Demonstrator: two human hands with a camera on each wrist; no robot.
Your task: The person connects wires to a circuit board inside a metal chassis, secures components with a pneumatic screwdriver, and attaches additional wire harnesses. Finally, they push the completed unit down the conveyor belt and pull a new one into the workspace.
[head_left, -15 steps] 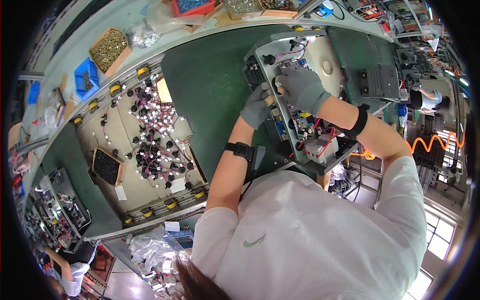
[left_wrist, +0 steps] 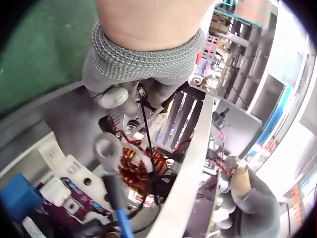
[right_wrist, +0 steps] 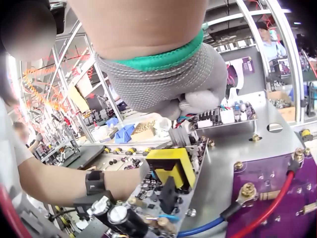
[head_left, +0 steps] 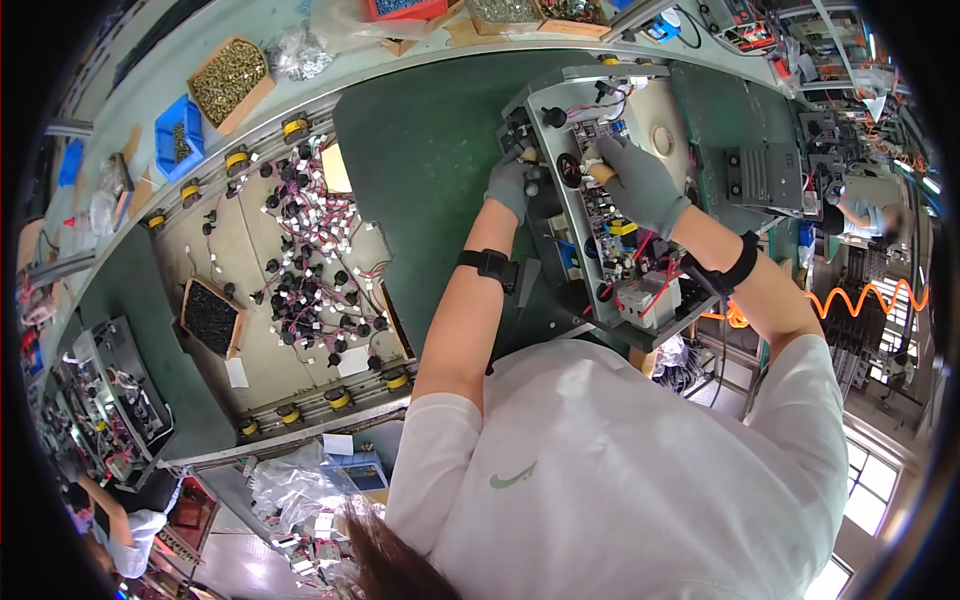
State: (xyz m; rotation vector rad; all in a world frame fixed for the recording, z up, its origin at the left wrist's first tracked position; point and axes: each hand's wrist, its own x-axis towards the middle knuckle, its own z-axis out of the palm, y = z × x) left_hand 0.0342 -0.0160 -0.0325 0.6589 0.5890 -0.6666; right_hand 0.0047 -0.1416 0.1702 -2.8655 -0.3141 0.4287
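Both hands wear grey gloves with some fingertips uncovered and work at an open metal chassis (head_left: pixel 572 215) full of circuit boards and wiring. My left hand (head_left: pixel 508 185) reaches into its left compartment. In the left wrist view the fingers curl around the shiny top end of a thin black cable (left_wrist: pixel 146 124), above a copper coil (left_wrist: pixel 136 166). My right hand (head_left: pixel 645 185) is across the metal divider (left_wrist: pixel 185 183), near a round black part (head_left: pixel 569 170). Its fingers bend beside thin red wires (left_wrist: pixel 221 166); I cannot tell whether they pinch anything. A yellow transformer (right_wrist: pixel 173 166) stands below that hand.
Loose black connectors with wires (head_left: pixel 310 260) lie on the bench to the left, beside a box of black parts (head_left: pixel 211 318). Bins of screws (head_left: pixel 228 85) line the back shelf. A grey metal unit (head_left: pixel 765 178) stands to the right.
My hands have drawn apart: the right hand has moved right, off the divider, and the left hand has shifted away from it into the left compartment. The round black part on the divider shows now.
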